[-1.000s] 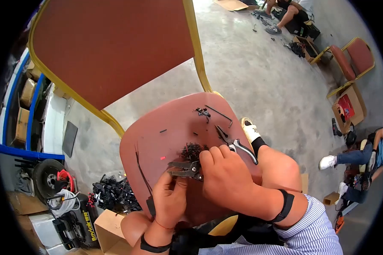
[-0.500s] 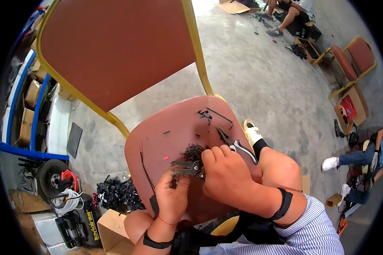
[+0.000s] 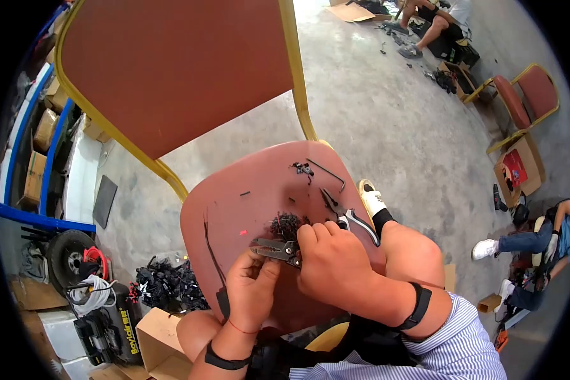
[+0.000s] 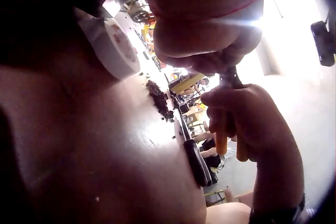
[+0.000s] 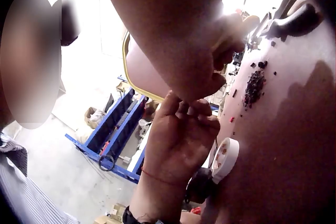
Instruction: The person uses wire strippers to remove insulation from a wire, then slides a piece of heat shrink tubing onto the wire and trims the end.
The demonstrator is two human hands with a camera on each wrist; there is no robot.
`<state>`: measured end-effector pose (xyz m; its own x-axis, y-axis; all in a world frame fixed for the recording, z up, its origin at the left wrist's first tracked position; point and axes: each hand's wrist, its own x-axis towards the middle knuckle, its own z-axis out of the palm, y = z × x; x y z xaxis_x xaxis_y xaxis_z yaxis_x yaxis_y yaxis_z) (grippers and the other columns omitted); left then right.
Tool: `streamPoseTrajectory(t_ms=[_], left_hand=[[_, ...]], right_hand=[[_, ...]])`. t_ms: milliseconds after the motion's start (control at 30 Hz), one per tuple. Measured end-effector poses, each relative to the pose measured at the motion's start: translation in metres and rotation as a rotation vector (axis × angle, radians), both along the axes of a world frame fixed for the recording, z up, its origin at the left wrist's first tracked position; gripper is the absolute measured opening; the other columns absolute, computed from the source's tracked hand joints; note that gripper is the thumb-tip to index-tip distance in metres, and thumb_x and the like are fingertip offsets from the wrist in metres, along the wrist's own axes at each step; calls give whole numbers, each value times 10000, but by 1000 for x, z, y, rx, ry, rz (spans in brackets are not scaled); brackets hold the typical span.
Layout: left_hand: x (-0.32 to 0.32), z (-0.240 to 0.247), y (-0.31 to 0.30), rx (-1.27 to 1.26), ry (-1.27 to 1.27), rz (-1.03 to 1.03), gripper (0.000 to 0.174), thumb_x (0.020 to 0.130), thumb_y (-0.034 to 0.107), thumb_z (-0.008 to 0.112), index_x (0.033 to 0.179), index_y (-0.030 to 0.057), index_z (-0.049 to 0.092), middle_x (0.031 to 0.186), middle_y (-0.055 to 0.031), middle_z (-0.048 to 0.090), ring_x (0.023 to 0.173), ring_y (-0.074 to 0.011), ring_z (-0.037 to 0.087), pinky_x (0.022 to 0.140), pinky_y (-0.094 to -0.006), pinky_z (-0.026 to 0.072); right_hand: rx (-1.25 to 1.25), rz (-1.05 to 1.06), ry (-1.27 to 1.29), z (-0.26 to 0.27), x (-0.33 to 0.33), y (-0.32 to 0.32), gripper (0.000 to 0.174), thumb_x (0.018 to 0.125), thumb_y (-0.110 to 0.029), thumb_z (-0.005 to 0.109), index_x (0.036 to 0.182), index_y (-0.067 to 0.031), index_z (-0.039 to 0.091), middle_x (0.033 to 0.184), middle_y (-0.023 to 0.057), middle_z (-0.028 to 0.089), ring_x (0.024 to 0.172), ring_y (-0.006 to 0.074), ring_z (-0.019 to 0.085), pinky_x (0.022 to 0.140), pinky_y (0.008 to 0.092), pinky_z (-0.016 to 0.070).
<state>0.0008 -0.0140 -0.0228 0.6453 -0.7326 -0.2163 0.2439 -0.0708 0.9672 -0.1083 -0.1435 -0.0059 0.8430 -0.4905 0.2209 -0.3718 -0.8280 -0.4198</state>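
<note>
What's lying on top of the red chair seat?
A pile of black bits, a bent black rod and pliers lie on the seat. The left hand and right hand, holding a tool, cover its front, hiding whatever is beneath.

The chair (image 3: 234, 183) had a dark red seat and yellow frame; the pliers (image 3: 271, 248) were dark grey; the shirt (image 3: 462, 348) at lower right had blue-white stripes.

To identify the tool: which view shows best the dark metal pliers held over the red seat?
The head view: the dark metal pliers show head and pivot, between left hand and right hand. The left wrist view shows only orange handles in the right hand's grip. The right wrist view hides them.
</note>
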Motion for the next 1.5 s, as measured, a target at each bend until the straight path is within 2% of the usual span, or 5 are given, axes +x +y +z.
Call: streamPoseTrajectory(t_ms=[167, 567, 667, 933, 1500], left_hand=[[6, -2, 3, 49, 56, -68, 111, 1037, 14, 623, 1134, 19, 675, 1071, 5, 702, 977, -62, 620, 886, -234, 499], [12, 3, 4, 38, 187, -88, 101, 1039, 21, 605, 1104, 23, 682, 1058, 10, 694, 966, -55, 603, 880, -230, 488], [9, 7, -2, 80, 137, -49, 141, 1021, 52, 586, 1111, 27, 692, 976, 29, 674, 848, -35, 565, 744, -207, 454], [10, 2, 0, 108, -5, -88, 69, 1011, 29, 639, 1063, -4, 672, 976, 9, 677, 898, -60, 596, 821, -242, 495], [6, -10, 0, -2, -154, -76, 138, 1014, 68, 683, 1129, -7, 695, 1001, 3, 683, 840, -57, 542, 757, -226, 471]], right_hand=[[15, 8, 81, 1, -2, -1, 201, 705, -112, 658, 856, -29, 555, 782, 138, 608, 745, 322, 629, 639, 407, 525], [45, -16, 142, 3, 1, 6, 218, 689, -118, 688, 838, -27, 557, 744, 144, 633, 716, 328, 662, 614, 420, 548], [51, -26, 172, 3, -1, 7, 217, 695, -116, 693, 839, -27, 558, 745, 150, 645, 718, 334, 673, 606, 429, 552], [64, -37, 189, -5, -2, 8, 192, 733, -94, 678, 847, -29, 538, 752, 160, 642, 726, 354, 664, 619, 437, 552], [-18, -47, 29, 2, -10, -4, 293, 840, -70, 588, 1122, 6, 563, 1037, 164, 596, 998, 332, 585, 844, 426, 480]])
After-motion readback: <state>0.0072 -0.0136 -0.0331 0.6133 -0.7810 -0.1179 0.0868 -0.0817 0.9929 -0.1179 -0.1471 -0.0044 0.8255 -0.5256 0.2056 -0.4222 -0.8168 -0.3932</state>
